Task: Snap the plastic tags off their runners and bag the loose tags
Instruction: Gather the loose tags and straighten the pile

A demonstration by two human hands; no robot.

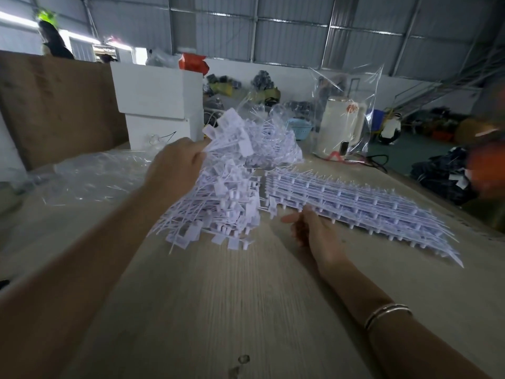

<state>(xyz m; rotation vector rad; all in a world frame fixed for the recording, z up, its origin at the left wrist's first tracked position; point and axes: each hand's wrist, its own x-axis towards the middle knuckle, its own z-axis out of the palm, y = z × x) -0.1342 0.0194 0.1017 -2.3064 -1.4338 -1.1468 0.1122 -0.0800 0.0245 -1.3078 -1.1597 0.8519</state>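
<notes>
Left hand (177, 162) at 11 o'clock grips raised bunch of loose tags (246, 138) above tag heap (218, 214) on wooden table (218, 296). Right hand (311, 228), fingers relaxed, touches near edge of stacked tag runners (355, 206) at 2 o'clock. Clear bag (347, 110) stands behind, 1 o'clock.

Dim, cool daylight is filling the hall, coming mainly from bright window strips (16, 19) at the far left, which are blowing out to white. The wide lens is bending the roof beams and edges. Motion blur is smearing the right edge and the far clutter. A clear bag (347, 86) is catching glare, and soft shadows are lying on the table (218, 310).
</notes>
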